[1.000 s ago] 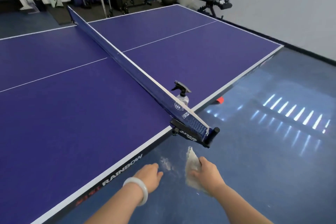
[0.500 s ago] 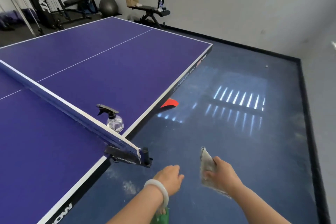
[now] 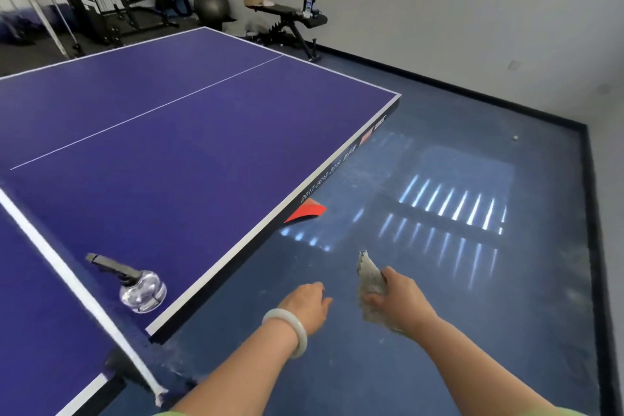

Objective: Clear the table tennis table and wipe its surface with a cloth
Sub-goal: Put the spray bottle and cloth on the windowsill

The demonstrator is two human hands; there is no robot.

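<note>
Cloth [image 3: 369, 284]: crumpled, grey-white, gripped in the right hand [image 3: 400, 300], fingers curled round its lower half, one corner sticking up. It hangs over the floor just past the near end of the net [image 3: 50, 253], off the table [image 3: 169, 145].

Over the last second the person has stepped along the table's side. The net post was ahead of the hands and is now level with them, and the half beyond the net fills the view.

Left hand [image 3: 305, 309] is empty, fingers loosely curled, between net end and cloth.

Spray bottle [image 3: 141, 290] stands just beyond the net by the table edge — likely the next thing to pick up. No wiping contact yet.

Red shape [image 3: 305, 213] farther beyond the net, under the table edge — possibly a paddle, mostly hidden.
</note>
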